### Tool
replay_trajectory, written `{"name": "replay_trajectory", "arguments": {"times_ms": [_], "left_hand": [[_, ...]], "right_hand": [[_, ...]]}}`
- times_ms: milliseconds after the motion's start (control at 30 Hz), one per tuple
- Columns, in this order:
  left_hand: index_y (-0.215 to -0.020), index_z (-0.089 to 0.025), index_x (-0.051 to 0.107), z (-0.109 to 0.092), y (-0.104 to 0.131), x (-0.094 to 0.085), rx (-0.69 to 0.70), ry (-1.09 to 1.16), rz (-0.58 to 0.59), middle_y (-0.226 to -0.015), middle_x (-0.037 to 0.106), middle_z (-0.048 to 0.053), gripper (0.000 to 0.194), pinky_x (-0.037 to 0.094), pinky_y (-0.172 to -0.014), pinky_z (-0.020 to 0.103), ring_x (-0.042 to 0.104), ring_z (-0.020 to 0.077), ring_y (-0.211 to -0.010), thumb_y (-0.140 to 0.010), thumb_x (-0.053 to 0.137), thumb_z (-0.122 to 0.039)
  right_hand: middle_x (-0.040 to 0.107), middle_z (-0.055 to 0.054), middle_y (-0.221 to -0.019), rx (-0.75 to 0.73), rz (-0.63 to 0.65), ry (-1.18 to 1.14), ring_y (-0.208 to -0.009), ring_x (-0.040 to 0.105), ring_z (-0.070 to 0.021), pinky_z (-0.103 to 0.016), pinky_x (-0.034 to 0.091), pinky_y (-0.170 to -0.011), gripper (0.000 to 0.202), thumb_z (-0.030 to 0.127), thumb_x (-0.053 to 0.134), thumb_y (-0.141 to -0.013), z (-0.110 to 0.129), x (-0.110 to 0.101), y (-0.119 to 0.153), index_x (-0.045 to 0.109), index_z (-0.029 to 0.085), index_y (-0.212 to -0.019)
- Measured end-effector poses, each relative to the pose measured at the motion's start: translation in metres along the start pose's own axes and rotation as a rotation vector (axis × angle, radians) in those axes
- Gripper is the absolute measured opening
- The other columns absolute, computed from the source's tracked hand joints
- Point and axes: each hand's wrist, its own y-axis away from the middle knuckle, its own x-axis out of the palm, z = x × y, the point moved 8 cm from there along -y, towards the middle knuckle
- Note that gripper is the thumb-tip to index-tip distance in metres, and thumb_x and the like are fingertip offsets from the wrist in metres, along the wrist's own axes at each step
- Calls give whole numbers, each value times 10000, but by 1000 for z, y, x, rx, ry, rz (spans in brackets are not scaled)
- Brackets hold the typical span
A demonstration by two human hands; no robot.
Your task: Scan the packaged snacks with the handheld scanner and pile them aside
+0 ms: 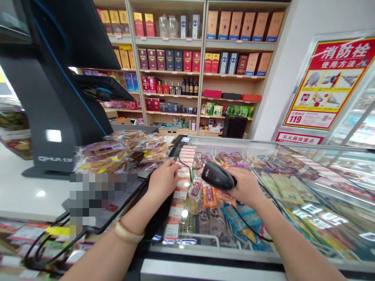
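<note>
A black handheld barcode scanner [218, 175] is gripped in my right hand [244, 185], its head pointing left above the glass top. Below it show small orange packets [208, 197] and a red-and-white wrapped packet [195, 189]; whether they rest on the glass or under it, I cannot tell. My left hand [165, 176], fingers curled, is over the strip of price labels [179, 195] at the freezer's left edge. What its fingers hold, if anything, is hidden. Clear bags of brown snacks [125, 150] lie just left of that hand.
A checkout terminal [58, 97] stands on the white counter [17, 187] at left, with black cables [41, 246] below. The glass-topped freezer [258, 249] holds many packets. Shelves of boxed bottles [172, 58] line the back, and a red poster [331, 82] hangs at right.
</note>
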Motion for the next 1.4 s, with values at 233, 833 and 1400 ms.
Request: {"name": "replay_trajectory", "arguments": {"times_ms": [233, 833, 1400], "left_hand": [[-646, -176, 698, -13, 7, -7, 52, -318, -71, -986, 655, 168, 225, 365, -834, 502, 517, 356, -1000, -770, 518, -122], [-1086, -208, 559, -46, 23, 41, 160, 68, 291, -880, 680, 57, 402, 442, -778, 348, 619, 251, -884, -709, 691, -258], [-875, -199, 586, -22, 4, -5, 104, 425, -134, -913, 589, 33, 276, 471, -822, 322, 564, 179, -903, -679, 481, -36]], "right_hand": [[738, -77, -929, 12, -37, 7, -810, 678, -233, -315, 493, -702, 251, 248, 632, -718, -4, -2, 1, 699, 218, -958], [739, -76, -996, 19, -80, -25, -897, 690, -244, -339, 525, -782, 316, 207, 631, -682, -7, 0, 3, 687, 221, -993], [734, -57, -964, -8, -17, -49, -877, 678, -226, -309, 494, -756, 285, 205, 631, -695, -5, 0, 2, 678, 231, -975]]}}
